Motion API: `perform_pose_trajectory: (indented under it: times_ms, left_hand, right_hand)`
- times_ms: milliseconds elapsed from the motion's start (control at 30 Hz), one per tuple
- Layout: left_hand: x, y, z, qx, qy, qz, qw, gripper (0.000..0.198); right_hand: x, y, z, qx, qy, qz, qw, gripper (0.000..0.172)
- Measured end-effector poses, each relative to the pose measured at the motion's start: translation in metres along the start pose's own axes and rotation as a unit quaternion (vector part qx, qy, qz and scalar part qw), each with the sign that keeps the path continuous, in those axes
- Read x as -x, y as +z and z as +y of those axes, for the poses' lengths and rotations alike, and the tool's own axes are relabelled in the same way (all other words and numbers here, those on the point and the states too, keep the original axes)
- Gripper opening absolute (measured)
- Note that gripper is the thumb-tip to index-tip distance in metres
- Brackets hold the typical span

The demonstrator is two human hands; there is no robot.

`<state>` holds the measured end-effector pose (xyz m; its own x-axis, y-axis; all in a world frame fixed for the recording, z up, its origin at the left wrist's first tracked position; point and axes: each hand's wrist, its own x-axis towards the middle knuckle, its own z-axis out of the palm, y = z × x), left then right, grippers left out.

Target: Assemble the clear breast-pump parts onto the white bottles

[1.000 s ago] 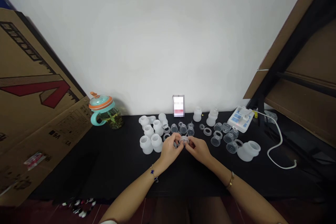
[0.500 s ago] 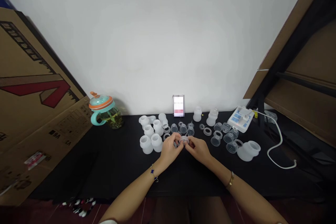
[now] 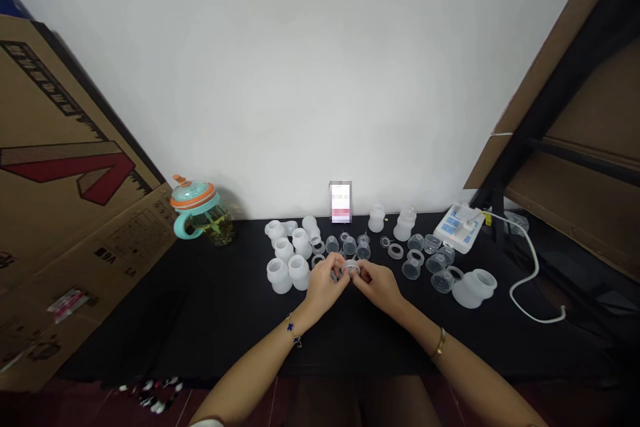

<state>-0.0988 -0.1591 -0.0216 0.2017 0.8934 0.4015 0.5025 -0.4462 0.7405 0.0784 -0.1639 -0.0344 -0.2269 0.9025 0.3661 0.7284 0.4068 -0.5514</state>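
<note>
Between the fingertips of both hands is a small translucent ring (image 3: pixel 351 265), its lower part partly covered by the thumbs. My left hand (image 3: pixel 325 280) pinches its left side and my right hand (image 3: pixel 376 282) pinches its right side. Just beyond the fingers lie several clear plastic cups (image 3: pixel 349 245) and loose rings (image 3: pixel 318 247). To the left stand several frosted white bottles (image 3: pixel 299 271) with open mouths. On the right are more clear cups (image 3: pixel 411 267), another ring (image 3: pixel 395 251) and a wide frosted bottle (image 3: pixel 474 288) tilted on its side.
A phone (image 3: pixel 341 203) leans upright against the wall. Two frosted bottles (image 3: pixel 377 219) stand at the back. A teal-lidded glass jug (image 3: pixel 200 215) sits left, beside a large cardboard box (image 3: pixel 75 213). A white power strip (image 3: pixel 459 227) with a cable (image 3: pixel 531 267) lies right on the black table (image 3: pixel 225 313).
Both hands stay in the same place with the ring between them. The view shifts very slightly; nothing else visibly moves.
</note>
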Motion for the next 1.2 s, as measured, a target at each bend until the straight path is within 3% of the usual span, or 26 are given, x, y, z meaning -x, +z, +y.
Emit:
perform_pose_trajectory:
  times_ms: [1200]
  left_hand:
    - [-0.0001, -0.001, -0.0003, 0.026, -0.017, -0.014, 0.999, 0.004]
  right_hand:
    - [-0.0003, 0.0017, 0.0001, 0.014, -0.002, 0.0, 1.0, 0.026]
